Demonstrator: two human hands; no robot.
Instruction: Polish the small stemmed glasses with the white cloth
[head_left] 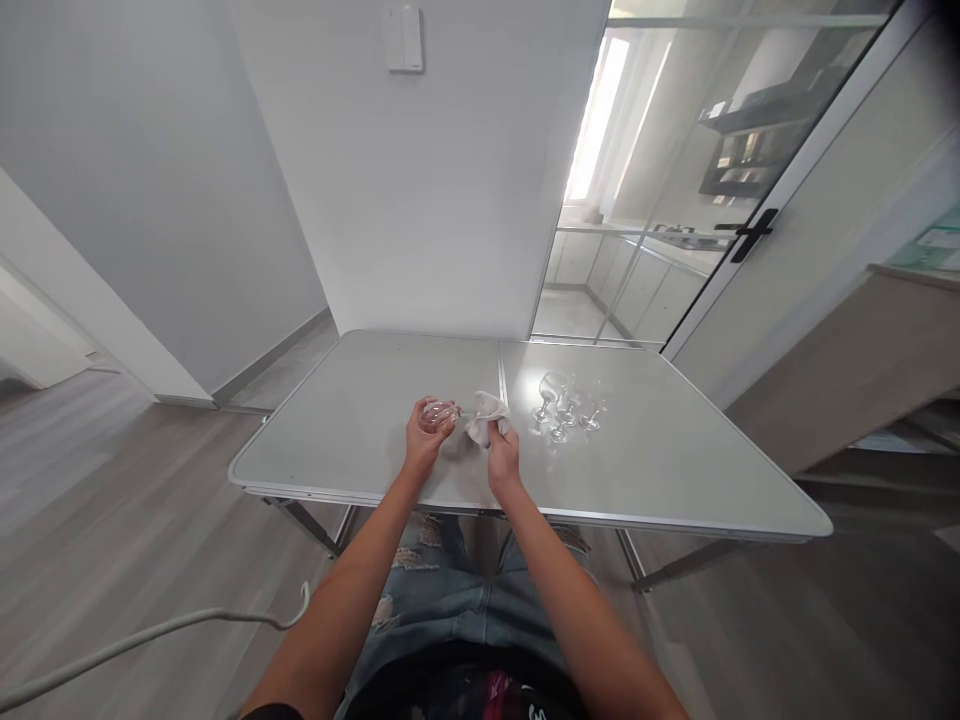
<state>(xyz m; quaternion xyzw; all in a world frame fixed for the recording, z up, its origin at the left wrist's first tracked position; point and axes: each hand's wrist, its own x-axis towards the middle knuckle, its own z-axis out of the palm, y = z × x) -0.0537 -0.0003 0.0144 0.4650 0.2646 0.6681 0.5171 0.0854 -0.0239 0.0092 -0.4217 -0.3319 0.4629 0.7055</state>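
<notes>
My left hand (426, 438) is wrapped round the bowl of a clear stemmed glass (441, 412), held on its side above the table. The glass's stem points right, towards a white cloth (486, 412). Gripped in my right hand (502, 450), the cloth covers the foot end of the glass, so the foot is hidden. To the right of my right hand, several more clear stemmed glasses (553, 390) stand close together on the table.
A grey folding table (637, 470) with a metal edge and a centre seam lies before me. Behind it rises a white wall (435, 220). A glass door with a black handle (750, 235) is at the right. A pale cable (187, 617) hangs at lower left.
</notes>
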